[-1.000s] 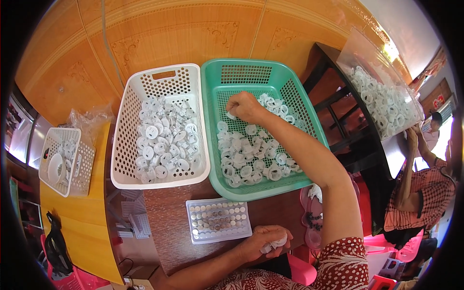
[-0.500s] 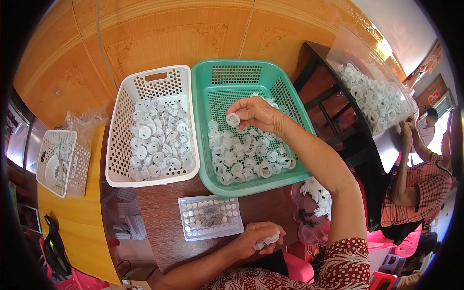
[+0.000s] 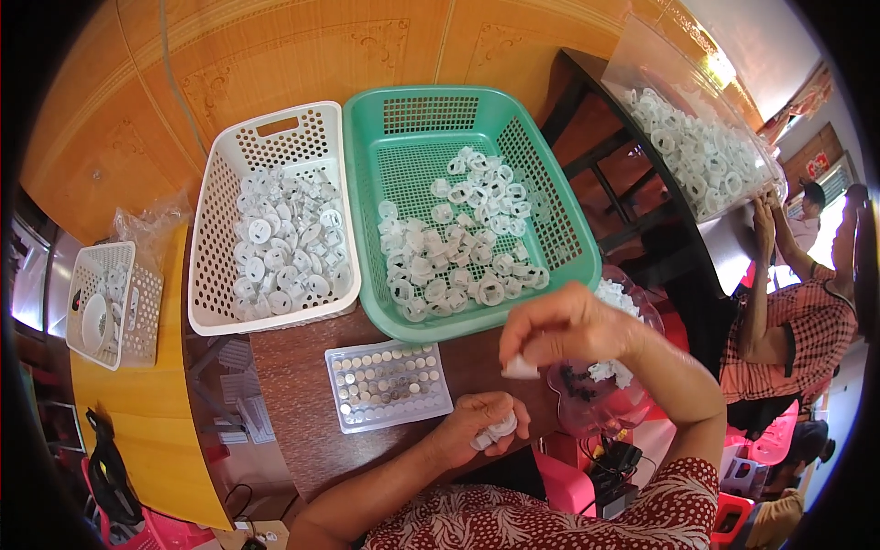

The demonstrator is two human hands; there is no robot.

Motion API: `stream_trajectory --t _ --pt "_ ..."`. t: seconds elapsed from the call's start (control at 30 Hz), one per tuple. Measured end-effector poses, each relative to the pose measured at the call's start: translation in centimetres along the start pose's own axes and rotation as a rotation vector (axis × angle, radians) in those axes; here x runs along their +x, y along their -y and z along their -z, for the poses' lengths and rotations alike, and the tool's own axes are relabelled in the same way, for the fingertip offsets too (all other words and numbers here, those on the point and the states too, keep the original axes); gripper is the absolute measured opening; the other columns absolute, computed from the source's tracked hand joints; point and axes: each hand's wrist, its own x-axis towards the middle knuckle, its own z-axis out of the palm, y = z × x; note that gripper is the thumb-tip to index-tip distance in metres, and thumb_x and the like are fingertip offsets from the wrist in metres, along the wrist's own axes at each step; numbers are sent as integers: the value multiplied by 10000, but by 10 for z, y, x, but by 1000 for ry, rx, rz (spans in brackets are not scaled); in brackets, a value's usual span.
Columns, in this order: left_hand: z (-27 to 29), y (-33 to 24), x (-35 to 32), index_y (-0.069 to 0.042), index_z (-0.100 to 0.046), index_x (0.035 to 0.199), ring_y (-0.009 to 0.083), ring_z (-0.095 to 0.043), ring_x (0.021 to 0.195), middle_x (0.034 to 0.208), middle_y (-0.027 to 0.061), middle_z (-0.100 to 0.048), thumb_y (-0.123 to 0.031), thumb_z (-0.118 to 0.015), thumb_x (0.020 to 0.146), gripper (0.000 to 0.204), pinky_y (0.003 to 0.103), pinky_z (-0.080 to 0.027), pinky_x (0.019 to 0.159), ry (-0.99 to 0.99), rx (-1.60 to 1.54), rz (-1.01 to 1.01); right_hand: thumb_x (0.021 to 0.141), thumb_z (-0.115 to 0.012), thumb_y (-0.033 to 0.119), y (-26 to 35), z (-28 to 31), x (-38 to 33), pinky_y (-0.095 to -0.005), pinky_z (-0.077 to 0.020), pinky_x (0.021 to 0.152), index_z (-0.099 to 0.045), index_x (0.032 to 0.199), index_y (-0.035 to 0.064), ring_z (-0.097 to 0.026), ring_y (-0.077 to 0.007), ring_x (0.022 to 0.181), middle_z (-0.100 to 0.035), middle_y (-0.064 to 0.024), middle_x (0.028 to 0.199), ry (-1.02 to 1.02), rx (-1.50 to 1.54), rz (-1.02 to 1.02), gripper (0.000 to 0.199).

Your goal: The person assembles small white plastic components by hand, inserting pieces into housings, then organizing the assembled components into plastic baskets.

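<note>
My left hand (image 3: 469, 423) is curled around small white plastic parts (image 3: 500, 429) in front of the tray. Between thumb and fingers of my right hand (image 3: 582, 325) is a white round plastic piece (image 3: 521, 368), held above the table, just up and right of the left hand. Behind it stands a green basket (image 3: 356, 192) with a heap of translucent white ring-shaped parts (image 3: 449, 266). Just left of my hands lies a clear plastic tray (image 3: 396, 422) filled with rows of button cells (image 3: 385, 374).
A white basket (image 3: 197, 266) of white round parts touches the green one. Right of my hands is a pink clear container (image 3: 587, 412) with white and black bits. A clear bin (image 3: 706, 165) of rings stands on a dark stand; a co-worker (image 3: 793, 330) is beyond. A smaller white basket (image 3: 147, 312) stands far left.
My right hand has come back out of the green basket toward my left hand, carrying the white round piece. My left hand stays closed on its parts. The whole view has shifted slightly.
</note>
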Motion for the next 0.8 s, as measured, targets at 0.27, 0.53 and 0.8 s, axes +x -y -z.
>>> stream_trajectory --t 0.27,0.53,0.8 --pt "-17 -5 -6 -21 -467 1203 126 -551 545 873 145 -619 -419 -522 907 499 217 -429 444 81 -49 -78 777 -610 -2 -28 -33 -22 -328 -463 696 -609 931 10 -586 -215 807 -592 -91 826 -88 -291 99 154" --pt "-17 -5 -5 -27 -485 1180 120 -552 545 885 139 -624 -376 -543 909 446 209 -423 438 39 -62 -27 762 -664 55 -23 -36 -24 -359 -465 704 -615 990 30 -577 -259 803 -598 -104 826 -24 -447 177 235" --pt "-11 -2 -4 -26 -566 1055 86 -539 511 819 95 -632 -267 -523 926 277 186 -400 423 -1 8 32 774 -629 40 12 13 61 -272 -485 629 -650 895 -15 -601 -136 674 -655 -92 747 -301 -193 68 134"
